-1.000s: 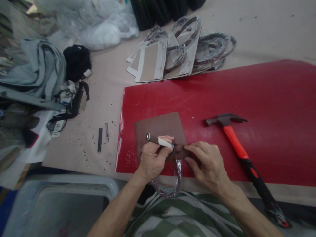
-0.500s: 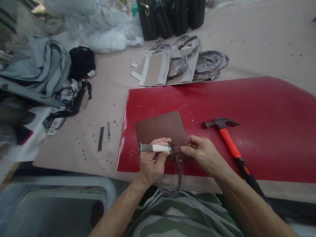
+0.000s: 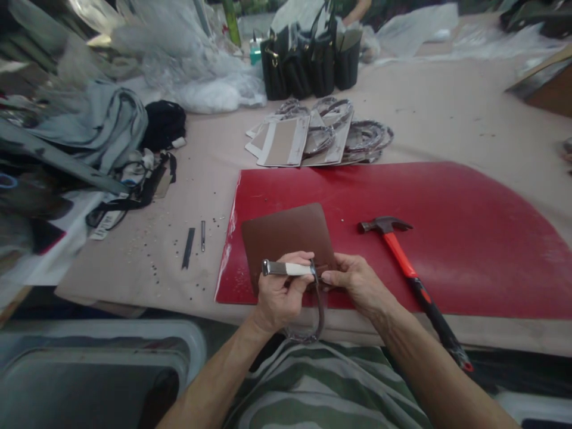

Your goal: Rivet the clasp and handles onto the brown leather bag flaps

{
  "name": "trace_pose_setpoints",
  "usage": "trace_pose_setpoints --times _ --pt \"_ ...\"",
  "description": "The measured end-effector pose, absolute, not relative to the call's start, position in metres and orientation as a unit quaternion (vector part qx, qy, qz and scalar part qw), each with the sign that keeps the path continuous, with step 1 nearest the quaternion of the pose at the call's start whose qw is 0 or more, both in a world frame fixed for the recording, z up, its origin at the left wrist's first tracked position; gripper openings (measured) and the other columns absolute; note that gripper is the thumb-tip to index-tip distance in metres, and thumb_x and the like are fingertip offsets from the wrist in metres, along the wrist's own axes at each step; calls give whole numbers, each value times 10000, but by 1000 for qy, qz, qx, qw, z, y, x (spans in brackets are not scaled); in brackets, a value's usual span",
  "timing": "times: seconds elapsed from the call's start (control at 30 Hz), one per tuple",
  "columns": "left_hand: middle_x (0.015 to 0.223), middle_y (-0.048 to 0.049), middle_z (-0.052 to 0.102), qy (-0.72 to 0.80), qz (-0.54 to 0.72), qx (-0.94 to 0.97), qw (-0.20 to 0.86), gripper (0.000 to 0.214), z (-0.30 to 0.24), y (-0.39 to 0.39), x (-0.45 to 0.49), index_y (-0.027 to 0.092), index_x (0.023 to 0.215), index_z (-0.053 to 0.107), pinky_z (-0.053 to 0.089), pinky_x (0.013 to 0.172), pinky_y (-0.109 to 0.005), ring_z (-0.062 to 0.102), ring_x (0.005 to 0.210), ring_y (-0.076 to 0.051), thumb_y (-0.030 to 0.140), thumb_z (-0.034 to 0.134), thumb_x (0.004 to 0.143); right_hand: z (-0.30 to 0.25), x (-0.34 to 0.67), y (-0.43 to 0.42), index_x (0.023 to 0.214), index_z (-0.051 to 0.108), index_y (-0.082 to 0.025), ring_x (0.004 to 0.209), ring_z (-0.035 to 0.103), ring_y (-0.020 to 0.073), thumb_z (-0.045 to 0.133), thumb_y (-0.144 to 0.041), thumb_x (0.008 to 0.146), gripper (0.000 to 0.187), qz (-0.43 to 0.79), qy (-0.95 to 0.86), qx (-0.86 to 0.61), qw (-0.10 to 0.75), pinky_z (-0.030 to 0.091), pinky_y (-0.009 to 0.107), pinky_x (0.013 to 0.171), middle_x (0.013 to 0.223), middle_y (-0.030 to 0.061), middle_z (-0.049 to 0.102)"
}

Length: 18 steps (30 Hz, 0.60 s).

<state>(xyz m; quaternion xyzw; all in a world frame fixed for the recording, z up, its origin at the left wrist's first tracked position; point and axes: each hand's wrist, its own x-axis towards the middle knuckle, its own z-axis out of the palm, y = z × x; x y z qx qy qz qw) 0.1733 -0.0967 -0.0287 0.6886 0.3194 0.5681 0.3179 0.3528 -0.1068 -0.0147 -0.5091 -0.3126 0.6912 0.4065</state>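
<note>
My left hand (image 3: 281,295) is closed around a metal punch (image 3: 286,268) with a white-wrapped middle. The tool lies nearly level, its flat head pointing left and its other end at the strap by my right fingertips. A brown leather panel (image 3: 286,229) lies beneath both hands. Its lower right part is held by my right hand (image 3: 357,283), whose thumb presses the end of a brown handle strap (image 3: 320,310) against it. The strap, wrapped in clear plastic, loops down over the table edge. My fingers hide the punch's working tip.
A claw hammer (image 3: 400,253) lies right of my hands on the red mat (image 3: 469,238). Left of the mat are a flat dark tool (image 3: 188,247), a thin metal rod (image 3: 203,236) and scattered bits. Panels with wrapped handles (image 3: 286,140) and black bags (image 3: 310,65) stand farther back.
The view has tilted up, showing more of the far table. The punch has moved slightly right, closer to my right fingertips. Both hands keep their holds.
</note>
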Motion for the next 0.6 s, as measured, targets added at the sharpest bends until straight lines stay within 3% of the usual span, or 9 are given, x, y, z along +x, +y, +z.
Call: trace_pose_setpoints --times 0.27,0.6 --pt "1077 -97 751 380 599 611 352 100 -36 -94 176 168 1022 695 600 912 -361 738 1012 -217 202 633 951 -15 352 -104 805 711 -160 659 627 153 797 -273 540 301 694 -313 -501 412 506 276 642 744 22 713" --pt "1049 -100 770 369 553 668 334 91 -24 -92 178 161 981 715 594 913 -340 738 1000 -211 190 651 924 -14 353 -104 842 734 -156 603 585 121 788 -246 528 331 696 -302 -498 420 487 257 600 743 0 711"
